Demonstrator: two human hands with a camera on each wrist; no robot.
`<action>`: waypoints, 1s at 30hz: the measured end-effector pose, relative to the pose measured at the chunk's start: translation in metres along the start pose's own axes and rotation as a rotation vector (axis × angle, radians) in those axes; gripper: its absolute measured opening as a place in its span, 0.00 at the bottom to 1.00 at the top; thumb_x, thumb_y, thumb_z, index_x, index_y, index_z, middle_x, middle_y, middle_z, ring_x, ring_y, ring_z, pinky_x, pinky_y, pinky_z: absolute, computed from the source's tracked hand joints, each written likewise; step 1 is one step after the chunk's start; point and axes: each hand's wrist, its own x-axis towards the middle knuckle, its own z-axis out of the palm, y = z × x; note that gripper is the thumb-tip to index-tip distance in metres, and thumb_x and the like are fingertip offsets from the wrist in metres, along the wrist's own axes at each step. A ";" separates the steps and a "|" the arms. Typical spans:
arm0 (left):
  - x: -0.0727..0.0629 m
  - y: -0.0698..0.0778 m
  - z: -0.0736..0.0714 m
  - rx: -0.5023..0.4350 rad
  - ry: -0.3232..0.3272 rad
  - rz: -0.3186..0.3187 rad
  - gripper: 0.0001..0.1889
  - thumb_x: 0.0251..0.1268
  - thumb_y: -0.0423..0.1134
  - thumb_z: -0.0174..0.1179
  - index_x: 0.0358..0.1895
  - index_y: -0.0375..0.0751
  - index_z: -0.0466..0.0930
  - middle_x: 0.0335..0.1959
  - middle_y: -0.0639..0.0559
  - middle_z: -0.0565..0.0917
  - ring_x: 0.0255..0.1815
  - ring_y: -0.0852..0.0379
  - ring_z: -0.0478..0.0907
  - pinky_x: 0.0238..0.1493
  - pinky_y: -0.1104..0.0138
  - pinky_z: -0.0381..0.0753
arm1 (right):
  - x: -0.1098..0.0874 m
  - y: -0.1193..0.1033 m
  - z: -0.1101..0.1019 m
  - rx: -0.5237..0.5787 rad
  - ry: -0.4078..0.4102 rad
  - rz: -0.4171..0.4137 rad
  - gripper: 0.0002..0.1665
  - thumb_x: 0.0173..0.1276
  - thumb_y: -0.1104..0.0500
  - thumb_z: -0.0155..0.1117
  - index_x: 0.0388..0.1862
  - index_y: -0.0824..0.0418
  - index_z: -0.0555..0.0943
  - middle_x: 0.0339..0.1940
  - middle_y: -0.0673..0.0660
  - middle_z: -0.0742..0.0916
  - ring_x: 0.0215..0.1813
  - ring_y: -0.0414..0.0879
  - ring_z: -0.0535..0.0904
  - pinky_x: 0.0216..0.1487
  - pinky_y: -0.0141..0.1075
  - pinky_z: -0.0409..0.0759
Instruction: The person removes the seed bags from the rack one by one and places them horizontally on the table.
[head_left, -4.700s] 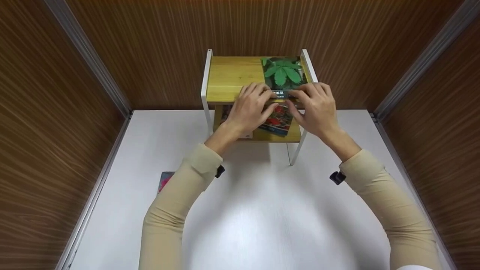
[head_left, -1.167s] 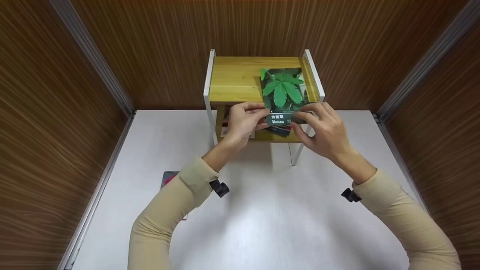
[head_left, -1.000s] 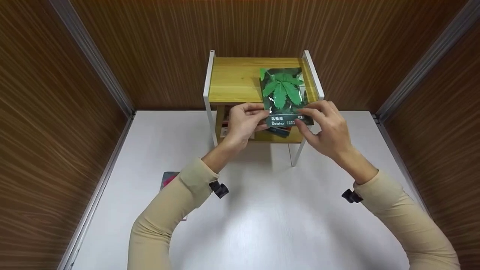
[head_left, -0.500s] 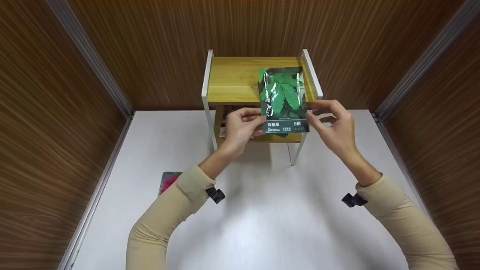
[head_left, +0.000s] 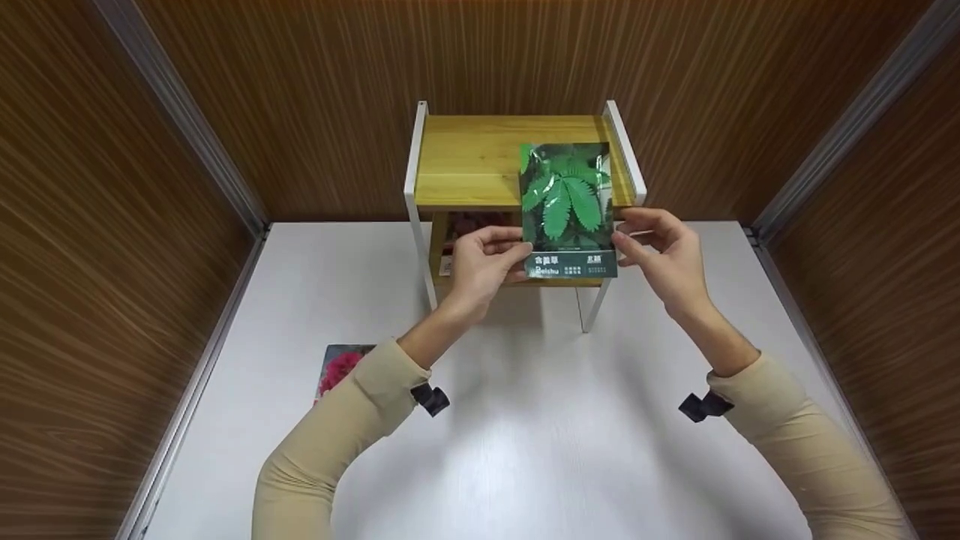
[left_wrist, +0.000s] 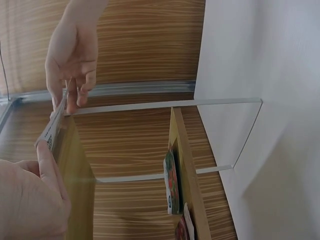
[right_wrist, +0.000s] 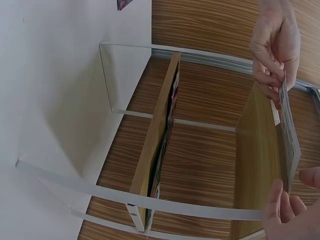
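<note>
A flat, rectangular, glossy green packet (head_left: 566, 202), printed with a large toothed leaf above a dark green strip of white lettering, is facing the head camera near the front edge of a yellow wooden upper board (head_left: 469, 161), toward its right end. Whether its back is touching the board, I cannot tell. The left hand (head_left: 480, 270) is pinching the packet's lower left edge, thumb in front and fingers behind. The right hand (head_left: 671, 259) is curving around the right edge, thumb and fingers parting slightly on either side; I cannot tell whether they are gripping it.

A slim white metal frame (head_left: 412, 161) is supporting the upper board and a yellow wooden lower board (left_wrist: 190, 170). On the lower one, a flat red-and-green packet (left_wrist: 171, 182) is lying beside a flat dark red packet (left_wrist: 184, 229); from the head view, the held packet is covering much of that level.

Well to the left, a flat packet with a pink flower (head_left: 339, 369) is lying on a smooth white surface (head_left: 525, 435), partly hiding under a beige left sleeve (head_left: 330, 427). Brown wood-grained walls (head_left: 517, 52) are enclosing everything.
</note>
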 end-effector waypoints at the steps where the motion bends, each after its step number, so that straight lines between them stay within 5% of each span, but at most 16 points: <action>1: 0.000 -0.001 0.000 -0.002 0.001 -0.003 0.12 0.66 0.25 0.69 0.51 0.30 0.86 0.31 0.53 0.86 0.28 0.62 0.84 0.30 0.70 0.90 | 0.000 0.001 0.000 0.008 -0.007 0.010 0.24 0.72 0.64 0.71 0.64 0.71 0.79 0.44 0.46 0.86 0.42 0.40 0.82 0.38 0.27 0.89; 20: -0.003 -0.009 -0.005 0.074 0.009 0.055 0.11 0.64 0.25 0.70 0.49 0.32 0.87 0.35 0.49 0.89 0.34 0.59 0.84 0.32 0.66 0.90 | 0.003 0.003 0.011 0.235 -0.041 0.161 0.17 0.70 0.69 0.71 0.56 0.62 0.82 0.40 0.50 0.83 0.38 0.38 0.81 0.34 0.27 0.88; 30: -0.003 -0.011 -0.005 0.073 -0.010 0.073 0.12 0.64 0.25 0.70 0.50 0.32 0.87 0.35 0.49 0.87 0.34 0.59 0.84 0.32 0.67 0.90 | 0.003 -0.001 0.009 0.230 -0.053 0.184 0.21 0.69 0.70 0.71 0.59 0.62 0.79 0.41 0.50 0.82 0.40 0.38 0.81 0.33 0.26 0.87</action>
